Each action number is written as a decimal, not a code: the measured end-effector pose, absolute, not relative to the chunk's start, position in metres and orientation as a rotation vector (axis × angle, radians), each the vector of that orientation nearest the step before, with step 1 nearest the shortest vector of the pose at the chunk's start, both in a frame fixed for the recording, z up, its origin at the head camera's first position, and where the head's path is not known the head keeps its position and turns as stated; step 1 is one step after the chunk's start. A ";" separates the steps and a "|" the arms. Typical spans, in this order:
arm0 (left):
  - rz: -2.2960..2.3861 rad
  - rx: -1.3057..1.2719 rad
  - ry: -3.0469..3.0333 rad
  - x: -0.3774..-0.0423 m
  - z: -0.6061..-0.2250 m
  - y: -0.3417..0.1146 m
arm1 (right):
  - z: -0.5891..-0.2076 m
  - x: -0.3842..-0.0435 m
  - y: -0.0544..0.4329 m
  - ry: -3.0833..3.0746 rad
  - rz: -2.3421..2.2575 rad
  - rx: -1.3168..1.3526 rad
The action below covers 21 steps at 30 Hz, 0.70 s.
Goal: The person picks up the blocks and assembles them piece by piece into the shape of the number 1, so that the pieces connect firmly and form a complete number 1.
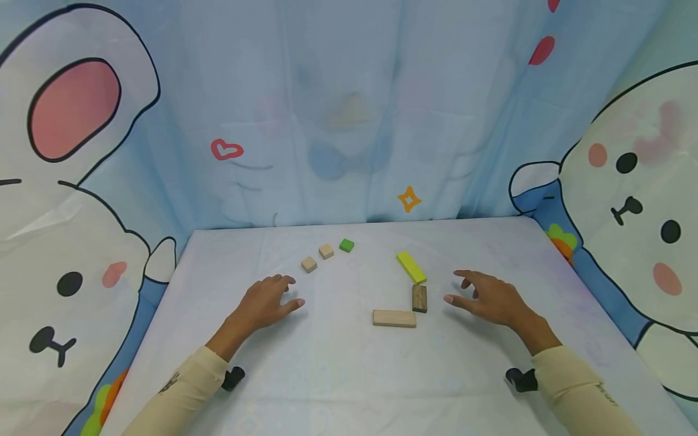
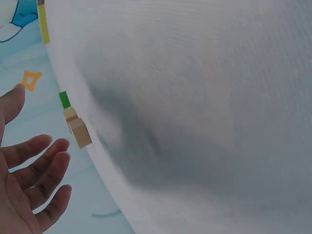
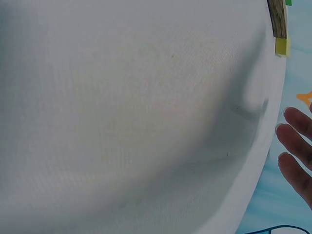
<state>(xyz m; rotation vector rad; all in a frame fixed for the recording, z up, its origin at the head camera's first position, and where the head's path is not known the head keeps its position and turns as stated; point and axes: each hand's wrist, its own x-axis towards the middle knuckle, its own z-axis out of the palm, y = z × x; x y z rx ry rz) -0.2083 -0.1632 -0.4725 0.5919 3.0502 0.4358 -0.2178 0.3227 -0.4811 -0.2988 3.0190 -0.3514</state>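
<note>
My left hand (image 1: 267,303) hovers over the left half of the white table, fingers loosely bent and holding nothing. Nearest to it are two pale wooden cubes (image 1: 309,264), with a green block (image 1: 346,245) just beyond them. On the other side my right hand (image 1: 491,298) hangs above the cloth, thumb and fingers spread apart around nothing. To its left lie a yellow block (image 1: 411,267) and a dark brown wood-grain block (image 1: 419,298), end to end. A long pale wooden block (image 1: 394,318) lies crosswise nearer to me. Both wrist views show bare fingers.
A white cloth covers the table (image 1: 327,375). Behind its far edge hangs a light blue curtain (image 1: 349,121) with printed shapes, and printed cartoon figures flank both sides. A small black mount (image 1: 233,378) sticks out at the left wrist, another (image 1: 521,379) at the right.
</note>
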 end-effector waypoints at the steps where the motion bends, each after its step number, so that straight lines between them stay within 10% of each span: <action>1: 0.444 0.589 3.042 -0.209 -0.473 -0.162 | -0.481 -0.218 0.322 3.016 -0.360 -0.299; 21: 0.551 0.716 2.916 -0.209 -0.475 -0.124 | -0.477 -0.216 0.306 2.906 -0.462 -0.341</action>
